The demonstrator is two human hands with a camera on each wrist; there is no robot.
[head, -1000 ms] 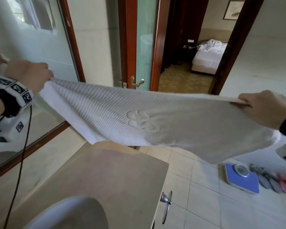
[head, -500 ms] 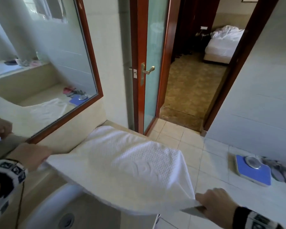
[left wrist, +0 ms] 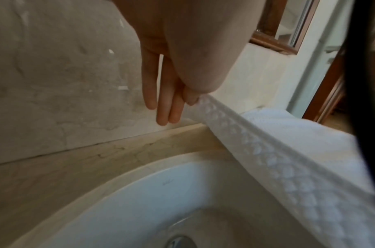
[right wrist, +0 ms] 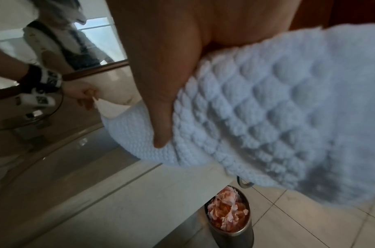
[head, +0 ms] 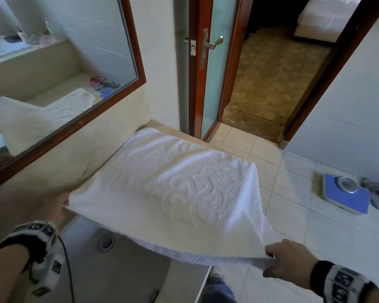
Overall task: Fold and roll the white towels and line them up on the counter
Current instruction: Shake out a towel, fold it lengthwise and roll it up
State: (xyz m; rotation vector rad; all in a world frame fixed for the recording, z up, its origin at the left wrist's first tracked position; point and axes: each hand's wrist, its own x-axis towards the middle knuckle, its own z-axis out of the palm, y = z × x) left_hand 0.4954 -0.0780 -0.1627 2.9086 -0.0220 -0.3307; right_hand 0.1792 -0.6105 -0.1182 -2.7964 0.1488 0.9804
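A white waffle-weave towel (head: pixel 173 189) with a raised flower emblem is spread over the beige counter (head: pixel 162 126), its far end lying on the stone and its near edge held up over the sink. My left hand (head: pixel 61 204) pinches the near left corner of the towel (left wrist: pixel 256 142) between thumb and forefinger, the other fingers (left wrist: pixel 163 107) hanging straight. My right hand (head: pixel 287 259) grips the near right corner of the towel (right wrist: pixel 267 117), thumb on top, past the counter's front edge.
A white sink basin (left wrist: pixel 140 201) with a metal drain (head: pixel 106 243) lies under the towel's near edge. A wood-framed mirror (head: pixel 64 62) runs along the left wall. A blue scale (head: pixel 346 195) sits on the tiled floor, and a metal bin (right wrist: pixel 229 221) full of paper stands below the counter.
The towel came down from being stretched in the air to lying on the counter. Both hands lowered and drew toward me, keeping hold of its near corners.
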